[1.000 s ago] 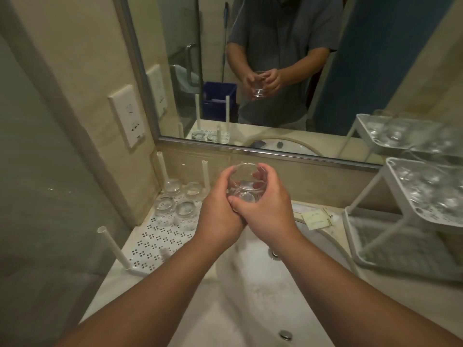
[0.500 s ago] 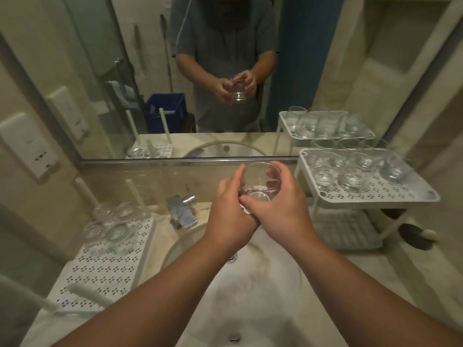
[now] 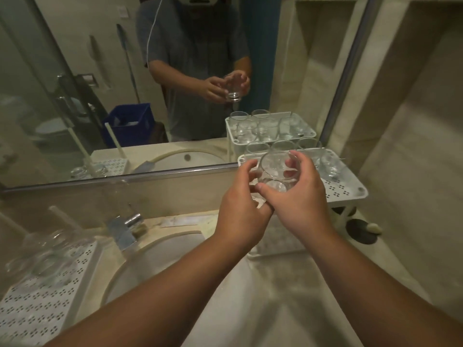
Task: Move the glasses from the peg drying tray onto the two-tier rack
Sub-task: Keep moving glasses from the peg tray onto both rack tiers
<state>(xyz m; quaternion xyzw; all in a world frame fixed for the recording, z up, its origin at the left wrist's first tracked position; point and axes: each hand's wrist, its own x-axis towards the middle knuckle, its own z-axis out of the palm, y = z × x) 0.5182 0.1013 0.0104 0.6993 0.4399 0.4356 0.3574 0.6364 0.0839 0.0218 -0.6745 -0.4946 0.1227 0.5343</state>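
A small clear glass [image 3: 275,171] is held between both hands in front of the two-tier rack's left end. My left hand [image 3: 240,209] curls round its left side and base. My right hand [image 3: 300,196] wraps its right side, thumb under the base. The white two-tier rack [image 3: 345,191] stands at the right against the mirror, with several glasses [image 3: 330,166] on its upper tier. The white perforated peg drying tray [image 3: 45,304] lies at the lower left, blurred, with a few glasses [image 3: 47,256] on its far part.
A white sink basin [image 3: 200,284] lies below my arms, with a chrome tap [image 3: 125,229] at its back left. The wall mirror [image 3: 125,83] reflects the person, rack and tray. A dark round object [image 3: 360,231] sits on the counter beneath the rack's right end.
The view has swung right and both hands have carried the glass rightwards, from above the sink to the rack's upper tier. The grip looks the same.
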